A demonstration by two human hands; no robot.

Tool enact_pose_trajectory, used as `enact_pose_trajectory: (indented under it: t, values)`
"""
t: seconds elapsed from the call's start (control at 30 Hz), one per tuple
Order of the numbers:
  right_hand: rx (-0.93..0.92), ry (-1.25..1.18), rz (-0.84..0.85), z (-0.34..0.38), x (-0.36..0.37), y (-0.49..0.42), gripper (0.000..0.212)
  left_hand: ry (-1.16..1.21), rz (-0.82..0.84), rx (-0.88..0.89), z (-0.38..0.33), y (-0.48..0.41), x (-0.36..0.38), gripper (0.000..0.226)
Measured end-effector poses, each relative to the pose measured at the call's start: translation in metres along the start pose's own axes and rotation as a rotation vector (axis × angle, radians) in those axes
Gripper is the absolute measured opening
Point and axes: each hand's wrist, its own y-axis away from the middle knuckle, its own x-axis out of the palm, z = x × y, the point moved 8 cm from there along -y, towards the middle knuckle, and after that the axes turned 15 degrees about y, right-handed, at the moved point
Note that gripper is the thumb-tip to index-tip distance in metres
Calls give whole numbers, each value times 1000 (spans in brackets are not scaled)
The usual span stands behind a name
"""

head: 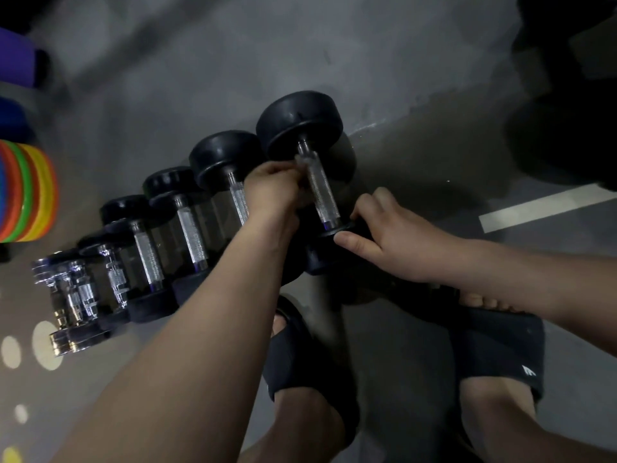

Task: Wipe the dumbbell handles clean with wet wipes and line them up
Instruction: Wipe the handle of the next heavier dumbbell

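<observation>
Our left hand [273, 190] pinches a wet wipe [301, 162] round the handle [322, 200] of the largest dumbbell [300, 120]. Our right hand [390, 235] curls its fingers [365, 203] over the near head, probably to stop it rolling.

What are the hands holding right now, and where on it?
Both on the largest dumbbell: left hand pinches what looks like a wipe round the handle's far end; right hand grips the near head.
</observation>
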Motion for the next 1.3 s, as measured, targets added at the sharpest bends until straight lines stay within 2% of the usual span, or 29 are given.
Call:
enact_pose_trajectory:
  t: [0.07, 0.23, 0.37, 0.43, 0.57, 0.7, 0.77, 1.07, 1.23, 1.3]
  values:
    - [5, 3, 6, 0, 0, 0, 67, 27, -9, -2, 0, -9, 2, 11]
    - [1, 20, 12, 0, 1, -2, 65, -216, 133, -51, 17, 4, -9, 9]
    - [3, 18, -8, 0, 1, -2, 64, -65, 73, -15, 2, -16, 2, 17]
    - [2, 10, -7, 0, 1, -1, 65, -84, 86, -15, 2, -19, 3, 21]
    - [4, 1, 7, -1, 1, -1, 65, -421, 290, -71, 19, 4, -7, 26]
    - [3, -6, 12, 0, 1, -1, 66, -765, 452, -31, 12, 8, -8, 13]
    - [-1, -5, 3, 1, 0, 0, 68, -840, 499, -33, 9, 12, -8, 13]
    - [7, -68, 6, -5, 1, 0, 58, -866, 256, 117, 7, 25, -9, 22]
    - [5, -94, 20, -7, -2, 2, 60, -757, 292, 171, 7, 38, 0, 19]
    - [15, -125, 31, -10, -1, 1, 53, -810, 324, 205, 4, 40, 10, 15]
